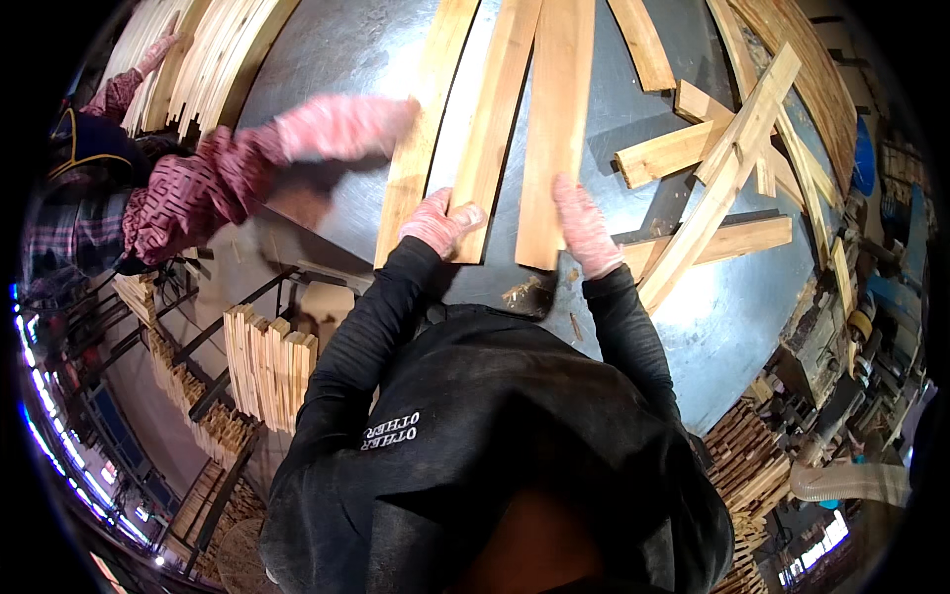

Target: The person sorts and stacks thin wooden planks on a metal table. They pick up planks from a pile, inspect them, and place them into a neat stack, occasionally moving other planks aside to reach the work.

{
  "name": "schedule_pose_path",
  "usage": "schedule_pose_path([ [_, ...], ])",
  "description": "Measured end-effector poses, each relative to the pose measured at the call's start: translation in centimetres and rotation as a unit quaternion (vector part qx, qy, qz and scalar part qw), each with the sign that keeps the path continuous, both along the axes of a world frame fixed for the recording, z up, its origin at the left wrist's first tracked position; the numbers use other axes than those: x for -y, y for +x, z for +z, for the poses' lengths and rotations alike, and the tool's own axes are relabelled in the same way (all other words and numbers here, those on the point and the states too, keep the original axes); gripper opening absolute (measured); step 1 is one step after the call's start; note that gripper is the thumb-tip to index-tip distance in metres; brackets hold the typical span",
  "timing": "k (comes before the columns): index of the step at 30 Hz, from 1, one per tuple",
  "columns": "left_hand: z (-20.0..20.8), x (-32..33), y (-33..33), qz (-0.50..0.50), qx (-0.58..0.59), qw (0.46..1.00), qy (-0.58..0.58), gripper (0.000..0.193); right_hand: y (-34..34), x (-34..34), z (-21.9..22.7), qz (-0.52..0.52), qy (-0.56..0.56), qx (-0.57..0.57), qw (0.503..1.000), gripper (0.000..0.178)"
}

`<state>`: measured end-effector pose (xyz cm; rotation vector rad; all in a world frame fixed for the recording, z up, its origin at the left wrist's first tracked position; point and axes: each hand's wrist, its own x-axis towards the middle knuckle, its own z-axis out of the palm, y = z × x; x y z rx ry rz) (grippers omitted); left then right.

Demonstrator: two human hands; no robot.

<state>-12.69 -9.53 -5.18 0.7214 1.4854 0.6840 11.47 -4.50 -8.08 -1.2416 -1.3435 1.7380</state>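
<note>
Three long wooden boards lie side by side on a grey metal table, their near ends toward me. My left hand (442,224), in a pink-and-white glove, is closed on the near end of the middle board (498,124), thumb on top. My right hand (587,226), gloved the same way, grips the right edge of the right-hand board (554,139) near its end; its fingertips are partly hidden. A narrow gap parts these two boards. Left of them lies another board (424,144), and a co-worker's gloved hand (346,127), smeared by motion, reaches to its edge.
The metal table (727,322) carries a loose heap of short wooden offcuts (732,148) on the right. Stacked strips (213,59) stand at the far left by the co-worker's other hand (156,51). Upright boards (267,361) fill a rack at lower left. A wood stack (747,460) stands lower right.
</note>
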Motion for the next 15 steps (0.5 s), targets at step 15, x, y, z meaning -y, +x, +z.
schedule_pose_path([
  [15, -1.6, -1.0, 3.6, 0.089, 0.227, 0.970, 0.006, 0.054, -2.5, -0.4, 7.3, 0.187, 0.151, 0.229, 0.943, 0.055],
])
